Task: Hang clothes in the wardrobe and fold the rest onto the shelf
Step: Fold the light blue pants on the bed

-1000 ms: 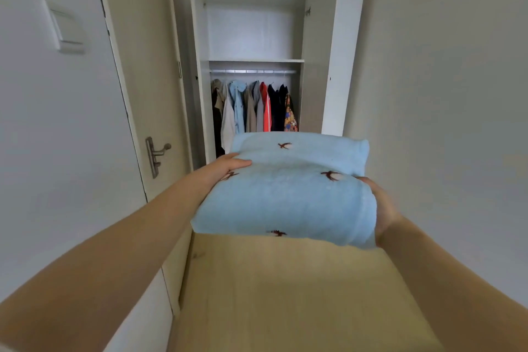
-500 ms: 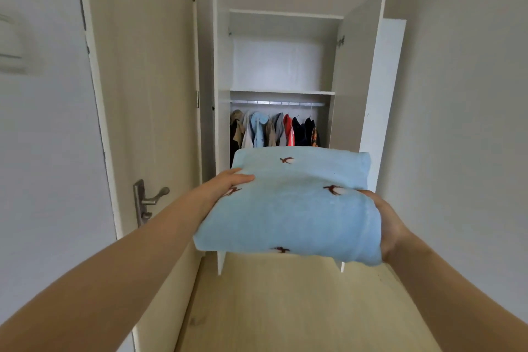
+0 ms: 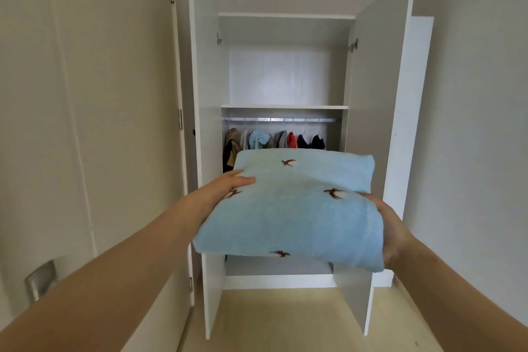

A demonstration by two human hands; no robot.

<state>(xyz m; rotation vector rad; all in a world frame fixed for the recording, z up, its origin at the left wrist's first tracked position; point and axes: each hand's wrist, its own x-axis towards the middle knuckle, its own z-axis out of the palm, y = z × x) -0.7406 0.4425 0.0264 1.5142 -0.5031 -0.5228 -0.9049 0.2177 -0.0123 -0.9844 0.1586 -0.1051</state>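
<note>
A folded light-blue garment [image 3: 288,208] with small brown bird prints is held out in front of me at chest height. My left hand [image 3: 228,184] grips its left edge, thumb lying on top. My right hand [image 3: 388,226] holds its right end from the side and below, fingers hidden under the cloth. Straight ahead stands the white wardrobe [image 3: 394,123] with both doors open. Its upper shelf [image 3: 284,107] is bare. Below the shelf, several clothes [image 3: 274,140] hang on a rail [image 3: 280,120], partly hidden by the garment.
A beige room door [image 3: 85,94] with hinges fills the left side, its metal handle plate [image 3: 40,280] low by my left forearm. A plain wall [image 3: 471,123] runs along the right. Light wooden floor [image 3: 285,320] lies between me and the wardrobe.
I have come closer to the wardrobe, which now fills more of the view. The folded garment stays held between both hands in the same grip and sits a little lower against the hanging clothes.
</note>
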